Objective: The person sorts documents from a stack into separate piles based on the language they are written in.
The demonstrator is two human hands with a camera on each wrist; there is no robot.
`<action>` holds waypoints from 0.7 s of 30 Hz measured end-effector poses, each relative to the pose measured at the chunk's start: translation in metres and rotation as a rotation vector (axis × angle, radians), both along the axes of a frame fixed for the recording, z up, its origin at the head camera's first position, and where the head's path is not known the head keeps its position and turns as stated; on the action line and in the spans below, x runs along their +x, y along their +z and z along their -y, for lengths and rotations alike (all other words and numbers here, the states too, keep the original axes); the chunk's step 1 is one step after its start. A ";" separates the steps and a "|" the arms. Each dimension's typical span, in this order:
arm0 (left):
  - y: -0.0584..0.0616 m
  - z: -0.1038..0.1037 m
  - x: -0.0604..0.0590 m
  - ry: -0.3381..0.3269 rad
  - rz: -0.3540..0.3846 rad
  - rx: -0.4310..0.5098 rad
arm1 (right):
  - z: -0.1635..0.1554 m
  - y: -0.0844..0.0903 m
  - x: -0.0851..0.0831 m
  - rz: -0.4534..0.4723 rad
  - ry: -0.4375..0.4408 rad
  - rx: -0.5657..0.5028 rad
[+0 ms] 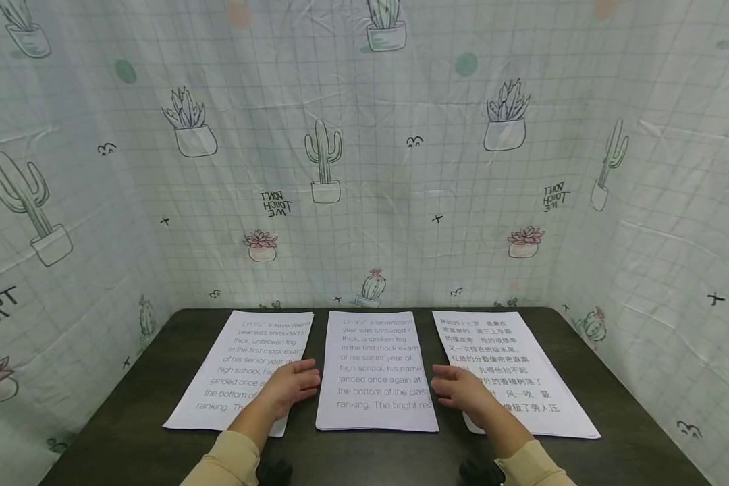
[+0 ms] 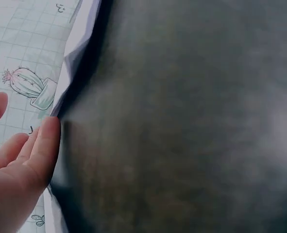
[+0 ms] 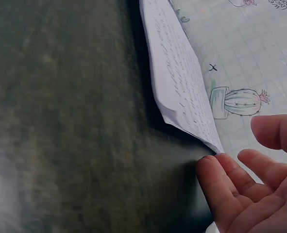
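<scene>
Three printed paper sheets lie side by side on the dark table. The left sheet (image 1: 237,368) and the middle sheet (image 1: 373,371) carry English text, the right sheet (image 1: 522,368) Chinese characters. My left hand (image 1: 291,388) reaches over the left sheet's right edge, fingers extended toward the middle sheet and hiding some of the print. My right hand (image 1: 462,390) lies across the right sheet's left edge, its fingertips pointing at the middle sheet. Both wrist views show relaxed fingers with thumbs apart, and neither hand holds anything. A paper corner (image 3: 182,121) overlaps the right fingertips in the right wrist view.
The dark table (image 1: 304,459) carries the sheets, with narrow gaps between them. Behind it and on both sides hangs a pale grid-patterned cloth (image 1: 376,202) with cactus drawings. Two small black objects show beside the cuffs, one of them a dark shape (image 1: 275,472) at the left cuff.
</scene>
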State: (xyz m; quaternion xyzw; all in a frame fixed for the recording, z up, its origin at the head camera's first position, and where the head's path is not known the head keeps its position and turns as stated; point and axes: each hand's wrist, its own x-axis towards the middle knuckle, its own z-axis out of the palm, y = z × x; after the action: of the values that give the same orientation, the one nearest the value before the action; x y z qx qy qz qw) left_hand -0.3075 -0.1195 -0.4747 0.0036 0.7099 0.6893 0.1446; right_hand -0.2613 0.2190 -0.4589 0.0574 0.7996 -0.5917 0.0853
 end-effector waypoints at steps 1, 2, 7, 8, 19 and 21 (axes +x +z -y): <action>-0.001 0.000 0.001 0.001 0.001 -0.008 | 0.000 0.000 0.001 0.001 -0.001 0.002; -0.001 0.000 0.002 0.002 0.002 -0.017 | 0.001 -0.001 0.002 0.003 -0.001 0.004; -0.001 0.000 0.008 0.004 -0.001 -0.077 | 0.004 -0.002 0.005 0.016 -0.012 0.023; 0.000 0.000 0.009 0.002 -0.002 -0.094 | 0.004 -0.002 0.006 0.019 -0.010 0.028; 0.003 -0.004 0.018 -0.014 0.014 -0.188 | 0.005 -0.005 0.019 0.049 -0.016 0.025; 0.002 -0.006 0.018 -0.011 0.001 -0.208 | 0.006 -0.004 0.020 0.056 -0.016 0.030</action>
State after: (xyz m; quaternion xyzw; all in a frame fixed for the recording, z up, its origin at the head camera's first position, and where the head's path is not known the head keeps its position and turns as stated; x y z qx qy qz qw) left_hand -0.2894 -0.1132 -0.4723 -0.0081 0.7775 0.6111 0.1484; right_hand -0.2410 0.2133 -0.4633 0.0816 0.8051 -0.5785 0.1023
